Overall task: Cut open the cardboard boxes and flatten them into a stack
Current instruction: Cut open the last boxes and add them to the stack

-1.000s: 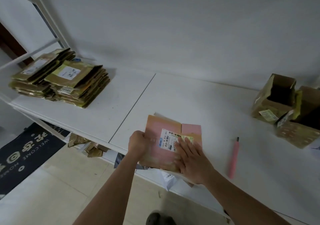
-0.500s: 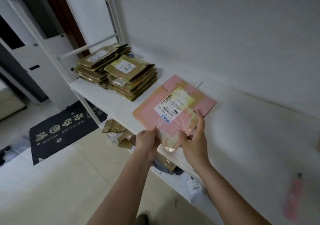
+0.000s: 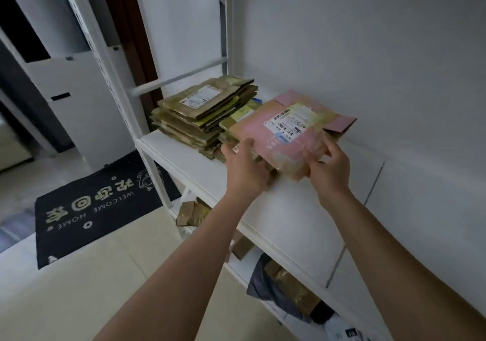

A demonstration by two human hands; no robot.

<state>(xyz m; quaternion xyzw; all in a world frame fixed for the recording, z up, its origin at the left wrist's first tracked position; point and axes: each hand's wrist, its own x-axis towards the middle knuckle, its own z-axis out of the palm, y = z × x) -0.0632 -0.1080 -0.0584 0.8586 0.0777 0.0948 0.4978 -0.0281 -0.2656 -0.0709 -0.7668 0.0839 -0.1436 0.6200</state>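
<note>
You hold the flattened pink box (image 3: 286,135) by its near edge, left hand (image 3: 246,163) and right hand (image 3: 328,167) each pinching it, its long axis running rightward, overlapping the right-hand stack of flattened boxes (image 3: 207,120), nearer your left hand.

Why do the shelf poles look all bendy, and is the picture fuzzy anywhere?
Head view: the wide-angle lens bows the white shelf posts near the edges. The light is dim and even, without glare. The left hand, right hand and pink flattened box look slightly soft, so its label print cannot be read.
</note>
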